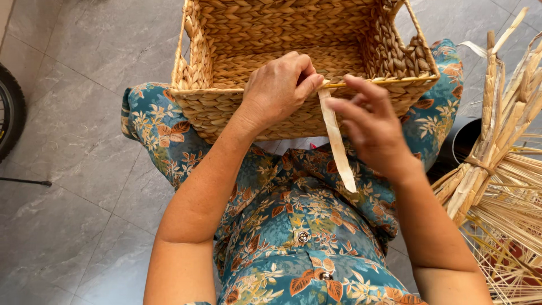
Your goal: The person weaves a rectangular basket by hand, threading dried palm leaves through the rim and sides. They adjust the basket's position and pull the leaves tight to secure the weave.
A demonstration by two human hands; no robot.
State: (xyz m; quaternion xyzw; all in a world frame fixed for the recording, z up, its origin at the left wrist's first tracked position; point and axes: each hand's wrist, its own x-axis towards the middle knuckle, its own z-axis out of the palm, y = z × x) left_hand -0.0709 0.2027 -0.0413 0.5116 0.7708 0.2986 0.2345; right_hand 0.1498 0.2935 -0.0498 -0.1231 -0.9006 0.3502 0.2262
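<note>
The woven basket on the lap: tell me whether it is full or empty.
Empty, as far as shown. The woven basket shows bare braided floor and walls inside; the left hand hides a small part near the rim.

You sit above a grey tiled floor (73,113) with thin pale joints between the big tiles. At the far left edge a dark tyre (10,110) stands on it, and a thin black rod (25,182) lies just beside, pointing right. On your right side a bundle of dry straw (502,169) rests on the floor, tied in the middle, with loose thin stalks spreading under it. A black pot (460,141) stands near this bundle.
</note>
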